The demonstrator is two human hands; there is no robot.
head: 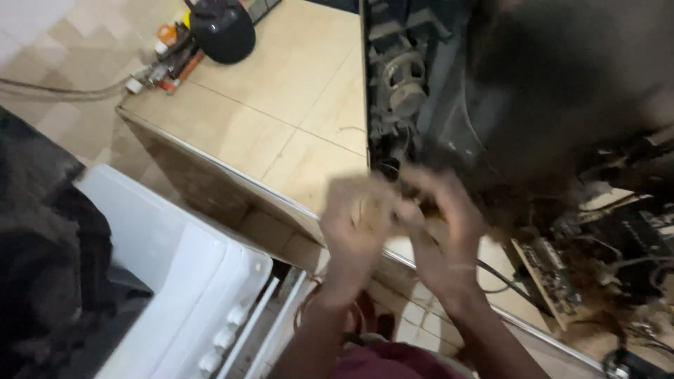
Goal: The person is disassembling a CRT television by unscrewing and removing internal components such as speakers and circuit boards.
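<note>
The counter (281,105) under my hands is smooth beige tile with a thin metal edge strip (232,172). The white appliance (175,260) beside me looks like glossy plastic or enamel. The opened device (407,84) shows dull grey metal, dusty and matt.

Dim indoor light, heavy motion blur throughout.

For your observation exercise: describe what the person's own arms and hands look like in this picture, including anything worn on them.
Both forearms are bare, with no sleeves reaching them and no gloves on the left hand or the right hand. The hands are motion-blurred, so rings or marks cannot be made out. A thin pale band seems to cross the right wrist. A dark red garment shows at the bottom edge.
</note>
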